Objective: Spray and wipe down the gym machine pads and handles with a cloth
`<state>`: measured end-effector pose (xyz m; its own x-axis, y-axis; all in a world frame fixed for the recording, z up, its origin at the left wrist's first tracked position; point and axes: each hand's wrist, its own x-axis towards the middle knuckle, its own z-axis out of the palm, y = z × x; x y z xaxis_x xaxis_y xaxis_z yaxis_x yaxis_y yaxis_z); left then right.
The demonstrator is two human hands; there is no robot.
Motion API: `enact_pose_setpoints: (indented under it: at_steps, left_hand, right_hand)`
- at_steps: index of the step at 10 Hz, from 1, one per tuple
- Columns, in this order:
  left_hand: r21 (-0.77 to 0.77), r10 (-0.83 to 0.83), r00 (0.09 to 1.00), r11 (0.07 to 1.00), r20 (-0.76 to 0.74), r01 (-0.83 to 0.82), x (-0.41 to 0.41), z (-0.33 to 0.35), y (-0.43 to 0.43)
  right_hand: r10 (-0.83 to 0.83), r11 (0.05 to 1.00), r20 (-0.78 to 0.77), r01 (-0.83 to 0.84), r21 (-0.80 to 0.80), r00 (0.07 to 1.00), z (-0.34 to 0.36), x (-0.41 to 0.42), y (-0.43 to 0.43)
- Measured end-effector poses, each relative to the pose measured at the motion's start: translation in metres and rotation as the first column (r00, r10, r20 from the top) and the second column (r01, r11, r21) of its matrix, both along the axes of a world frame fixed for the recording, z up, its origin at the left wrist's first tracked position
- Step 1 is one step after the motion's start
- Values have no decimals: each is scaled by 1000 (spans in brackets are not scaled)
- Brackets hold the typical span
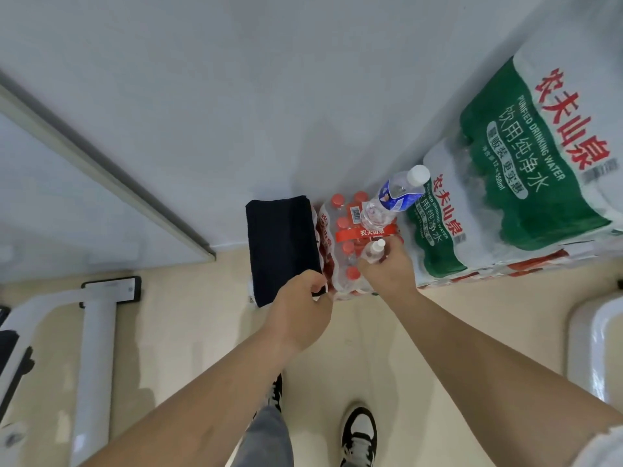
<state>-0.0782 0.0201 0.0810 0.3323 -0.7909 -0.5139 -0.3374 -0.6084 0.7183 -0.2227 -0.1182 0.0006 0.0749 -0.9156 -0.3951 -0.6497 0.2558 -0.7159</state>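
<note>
A dark navy folded cloth point(281, 246) lies draped over the left side of a shrink-wrapped pack of red-capped water bottles point(344, 230) by the wall. My left hand point(300, 308) pinches the cloth's near corner. My right hand point(387, 271) grips a small clear spray bottle point(374, 251) with a white cap, standing on top of the same pack.
A blue-labelled water bottle point(394, 197) lies tilted on the pack. Stacked green-labelled water packs point(526, 170) rise at the right. A white machine frame point(94, 348) stands on the floor at left, and another white machine part point(596, 348) at the right edge. My shoes point(359, 433) are below.
</note>
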Motion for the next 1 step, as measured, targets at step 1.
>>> enact_pose_setpoints:
  at_steps: [1]
  left_hand:
    - [-3,31,999,1000,-22,-31,1,5,0]
  right_hand:
    - [-22,1000,-6,21,-15,1000,3,4,-3]
